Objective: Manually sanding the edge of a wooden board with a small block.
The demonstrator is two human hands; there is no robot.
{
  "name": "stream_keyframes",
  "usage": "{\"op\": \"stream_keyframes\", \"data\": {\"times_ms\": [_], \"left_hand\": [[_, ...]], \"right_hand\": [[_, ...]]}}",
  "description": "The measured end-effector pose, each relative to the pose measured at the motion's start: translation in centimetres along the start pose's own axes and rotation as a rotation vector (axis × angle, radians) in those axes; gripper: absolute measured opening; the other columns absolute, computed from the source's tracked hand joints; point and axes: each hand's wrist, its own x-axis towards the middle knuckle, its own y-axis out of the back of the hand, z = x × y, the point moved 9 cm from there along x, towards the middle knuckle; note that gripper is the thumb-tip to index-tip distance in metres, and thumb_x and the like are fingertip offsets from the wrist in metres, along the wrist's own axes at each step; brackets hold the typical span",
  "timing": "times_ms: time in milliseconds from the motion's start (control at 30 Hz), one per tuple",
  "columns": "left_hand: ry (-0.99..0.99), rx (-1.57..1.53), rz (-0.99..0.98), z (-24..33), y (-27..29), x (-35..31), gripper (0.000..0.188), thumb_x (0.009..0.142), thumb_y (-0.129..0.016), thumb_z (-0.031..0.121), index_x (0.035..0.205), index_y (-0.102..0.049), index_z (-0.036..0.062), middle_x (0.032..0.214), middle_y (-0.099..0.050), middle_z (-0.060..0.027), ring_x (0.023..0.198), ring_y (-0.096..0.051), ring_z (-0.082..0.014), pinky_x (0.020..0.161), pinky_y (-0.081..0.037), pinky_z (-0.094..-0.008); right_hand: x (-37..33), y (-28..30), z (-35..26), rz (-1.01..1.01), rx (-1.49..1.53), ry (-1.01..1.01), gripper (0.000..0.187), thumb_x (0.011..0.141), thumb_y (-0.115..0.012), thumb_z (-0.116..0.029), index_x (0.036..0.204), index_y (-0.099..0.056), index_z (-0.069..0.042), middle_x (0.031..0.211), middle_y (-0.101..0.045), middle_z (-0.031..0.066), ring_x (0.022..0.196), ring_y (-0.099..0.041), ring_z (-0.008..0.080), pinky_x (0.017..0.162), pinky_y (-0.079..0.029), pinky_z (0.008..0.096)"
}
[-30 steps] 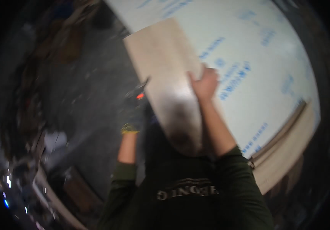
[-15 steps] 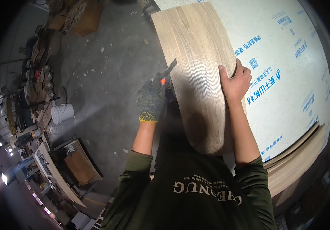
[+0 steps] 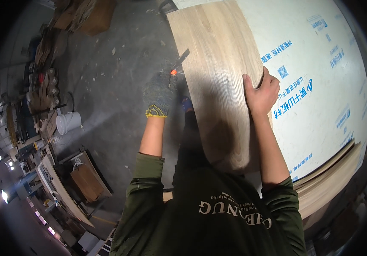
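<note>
A wood-grain board (image 3: 215, 47) lies lengthwise in front of me, its near end close to my body. My right hand (image 3: 263, 94), bare, grips the board's right edge, with the thumb on top. My left hand (image 3: 158, 91), in a dark knitted glove with a yellow cuff, is closed round a flat dark-bladed tool (image 3: 183, 56) with an orange spot. The blade slants up and right against the board's left edge. Whether it is a file or a knife I cannot tell, and the glove hides its handle.
Under and right of the board is a white sheet (image 3: 320, 106) with blue print. Stacked wood-grain boards (image 3: 328, 181) lie at the lower right. On the grey floor (image 3: 111, 85) to the left stand a white bucket (image 3: 69, 123) and a leaning brown panel (image 3: 86, 183).
My left hand has slid forward and a little left along the board's left edge, carrying the tool. My right hand and the board stay nearly in place.
</note>
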Motion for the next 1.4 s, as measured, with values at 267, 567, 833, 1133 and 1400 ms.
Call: {"op": "stream_keyframes", "data": {"times_ms": [267,567,833,1133,1400], "left_hand": [[-0.016,-0.049,0.027,-0.4,0.3,2.4,0.041,0.095,-0.051,0.043,0.128,-0.058,0.0199,0.111,-0.067,-0.0131,0.097,-0.065,-0.0336,0.080,-0.052,-0.0457],[-0.020,-0.057,0.007,-1.1,0.3,5.3,0.040,0.095,-0.052,0.042,0.127,-0.058,0.0191,0.123,-0.062,-0.0129,0.111,-0.060,-0.0313,0.090,-0.050,-0.0420],[-0.021,-0.015,-0.041,-1.5,-0.3,7.7,0.042,0.095,-0.050,0.044,0.129,-0.058,0.0195,0.120,-0.063,-0.0146,0.108,-0.061,-0.0321,0.089,-0.050,-0.0430],[-0.054,-0.026,0.009,-1.8,-0.1,9.7,0.043,0.095,-0.047,0.043,0.126,-0.060,0.0168,0.109,-0.066,-0.0144,0.098,-0.063,-0.0343,0.082,-0.050,-0.0472],[-0.041,-0.035,-0.005,-2.3,0.2,11.7,0.044,0.095,-0.049,0.043,0.129,-0.059,0.0165,0.121,-0.063,-0.0157,0.109,-0.060,-0.0340,0.092,-0.048,-0.0438]], "right_hand": [[0.0,0.2,0.0,-0.003,-0.006,-0.017,0.072,0.074,-0.074,-0.049,0.129,-0.059,-0.006,0.104,-0.054,0.0156,0.097,-0.052,0.0309,0.088,-0.045,0.0412],[0.1,0.2,-0.2,0.018,-0.006,0.007,0.074,0.072,-0.074,-0.050,0.128,-0.058,-0.003,0.101,-0.052,0.0137,0.092,-0.050,0.0279,0.085,-0.044,0.0400],[0.1,0.2,-0.1,0.019,-0.003,0.001,0.074,0.072,-0.074,-0.049,0.128,-0.059,-0.004,0.100,-0.052,0.0133,0.092,-0.050,0.0276,0.085,-0.043,0.0397],[0.1,0.2,-0.1,0.011,-0.008,-0.018,0.073,0.071,-0.075,-0.048,0.128,-0.059,-0.005,0.101,-0.053,0.0134,0.093,-0.051,0.0280,0.086,-0.044,0.0400],[0.1,0.4,-0.2,-0.007,-0.002,-0.039,0.072,0.072,-0.076,-0.047,0.128,-0.059,-0.005,0.102,-0.053,0.0136,0.095,-0.051,0.0287,0.087,-0.044,0.0402]]}}
